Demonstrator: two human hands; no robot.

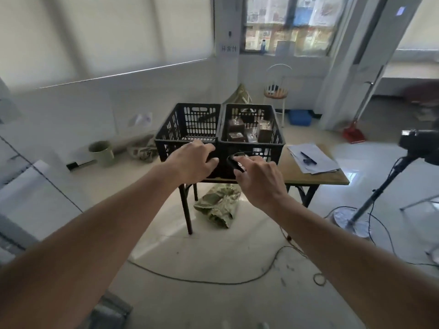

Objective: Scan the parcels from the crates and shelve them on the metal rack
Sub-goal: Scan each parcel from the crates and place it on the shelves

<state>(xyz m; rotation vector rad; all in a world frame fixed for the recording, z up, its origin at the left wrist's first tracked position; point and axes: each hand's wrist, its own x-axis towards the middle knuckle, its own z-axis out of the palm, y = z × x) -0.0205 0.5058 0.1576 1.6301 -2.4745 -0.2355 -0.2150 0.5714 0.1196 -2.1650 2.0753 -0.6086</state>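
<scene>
Two black plastic crates stand side by side on a small wooden table (316,179). The left crate (190,124) shows only a dark item at its back. The right crate (275,129) holds several brown parcels (236,126). My left hand (192,162) reaches forward in front of the left crate's near wall with its fingers loosely curled, and I see nothing in it. My right hand (259,179) grips a black handheld scanner (234,162) in front of the right crate, index finger stretched out over it.
Papers with a pen (311,160) lie on the table's right end. A camouflage bag (217,205) sits under the table. A tripod with a camera (414,143) stands at right, and cables (190,279) cross the floor. Grey metal framing (28,186) runs along the left edge.
</scene>
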